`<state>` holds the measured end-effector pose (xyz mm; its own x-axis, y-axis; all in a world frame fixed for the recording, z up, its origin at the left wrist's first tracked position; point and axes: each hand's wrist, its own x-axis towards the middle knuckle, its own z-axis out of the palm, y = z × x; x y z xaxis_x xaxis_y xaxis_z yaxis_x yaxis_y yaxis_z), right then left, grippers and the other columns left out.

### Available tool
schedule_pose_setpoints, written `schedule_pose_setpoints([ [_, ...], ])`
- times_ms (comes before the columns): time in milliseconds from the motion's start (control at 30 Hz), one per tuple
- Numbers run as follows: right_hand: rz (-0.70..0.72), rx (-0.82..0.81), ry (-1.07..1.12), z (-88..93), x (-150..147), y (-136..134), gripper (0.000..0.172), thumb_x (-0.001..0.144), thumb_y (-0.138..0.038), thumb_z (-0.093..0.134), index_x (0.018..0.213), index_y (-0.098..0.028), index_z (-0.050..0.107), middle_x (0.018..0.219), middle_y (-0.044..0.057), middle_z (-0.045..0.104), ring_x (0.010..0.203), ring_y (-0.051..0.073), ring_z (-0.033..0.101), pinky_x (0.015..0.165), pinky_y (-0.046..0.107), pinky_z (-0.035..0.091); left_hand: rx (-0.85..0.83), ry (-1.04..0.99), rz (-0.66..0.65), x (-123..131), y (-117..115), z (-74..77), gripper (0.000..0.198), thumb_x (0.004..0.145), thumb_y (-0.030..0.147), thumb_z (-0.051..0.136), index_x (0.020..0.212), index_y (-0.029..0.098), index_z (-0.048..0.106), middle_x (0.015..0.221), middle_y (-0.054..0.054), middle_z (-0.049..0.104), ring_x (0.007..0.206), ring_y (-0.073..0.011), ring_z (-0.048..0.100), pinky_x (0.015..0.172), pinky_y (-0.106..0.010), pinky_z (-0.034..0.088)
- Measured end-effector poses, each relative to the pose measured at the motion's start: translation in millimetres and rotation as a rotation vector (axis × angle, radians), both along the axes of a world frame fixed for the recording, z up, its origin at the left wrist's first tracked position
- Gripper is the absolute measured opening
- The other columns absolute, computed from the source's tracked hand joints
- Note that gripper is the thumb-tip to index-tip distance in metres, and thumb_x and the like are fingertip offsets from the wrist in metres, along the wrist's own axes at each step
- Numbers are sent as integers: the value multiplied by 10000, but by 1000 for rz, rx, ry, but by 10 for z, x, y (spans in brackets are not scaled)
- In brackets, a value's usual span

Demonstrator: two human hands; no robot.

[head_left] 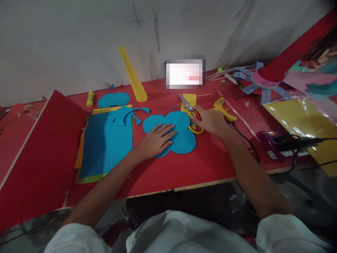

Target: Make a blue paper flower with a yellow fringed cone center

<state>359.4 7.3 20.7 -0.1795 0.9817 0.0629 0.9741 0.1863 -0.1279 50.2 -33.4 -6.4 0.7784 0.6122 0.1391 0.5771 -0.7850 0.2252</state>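
Observation:
My left hand (157,139) lies flat, fingers stretched out, on a blue flower-shaped paper cutout (181,135) on the red table (184,165). My right hand (210,121) is closed around the red and yellow handles of a pair of scissors (188,105), whose blades point away over a small yellow paper piece (191,99). The scissors rest at the cutout's right edge.
Blue and yellow paper sheets (105,144) with blue scraps (126,116) lie left. A glue stick (90,99), a yellow paper roll (133,75), a yellow glue gun (222,107) with cord, a purple power strip (273,144), and crafts at far right.

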Motion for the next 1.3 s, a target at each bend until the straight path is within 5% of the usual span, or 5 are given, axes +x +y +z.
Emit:
schedule_pose_setpoints([
  [133, -1, 107, 171, 17, -169, -77, 511, 1080, -343, 431, 1549, -211, 588, 1132, 178, 823, 1030, 393, 763, 848, 471, 540, 4, 26, 10, 1, -19, 18, 598, 1169, 514, 323, 1685, 258, 481, 1784, -75, 392, 1684, -297, 343, 1411, -578, 214],
  [433, 616, 89, 318, -245, -848, -344, 584, 1101, -241, 361, 1667, -207, 499, 1704, 111, 541, 1598, 312, 478, 1366, 579, 313, 39, 65, 48, 36, -36, -21, 563, 1160, 465, 378, 1562, 158, 625, 1683, -179, 534, 1650, -353, 402, 1408, -622, 215],
  [633, 568, 49, 295, -389, -841, -328, 694, 1139, -496, 397, 1730, -133, 366, 1822, 187, 301, 1691, 364, 320, 1362, 612, 318, -16, 66, 70, 44, -39, 9, 622, 1160, 461, 354, 1727, 207, 388, 1790, -151, 375, 1701, -346, 289, 1411, -672, 72],
  [900, 579, 61, 241, -365, -837, -335, 848, 1109, -674, 332, 1745, -113, 324, 1826, 217, 265, 1693, 390, 305, 1368, 608, 297, 7, 68, 224, -219, 177, -26, 604, 1119, 319, 354, 1703, 186, 432, 1785, -152, 375, 1678, -354, 345, 1381, -715, 118],
  [1300, 587, 79, 245, -429, -823, -320, 789, 1119, -669, 320, 1736, -179, 366, 1824, 170, 309, 1693, 385, 306, 1354, 637, 322, 204, 216, 601, -697, 237, 331, 607, 1065, 137, 295, 1600, 121, 581, 1730, -236, 450, 1676, -419, 320, 1336, -792, 124],
])
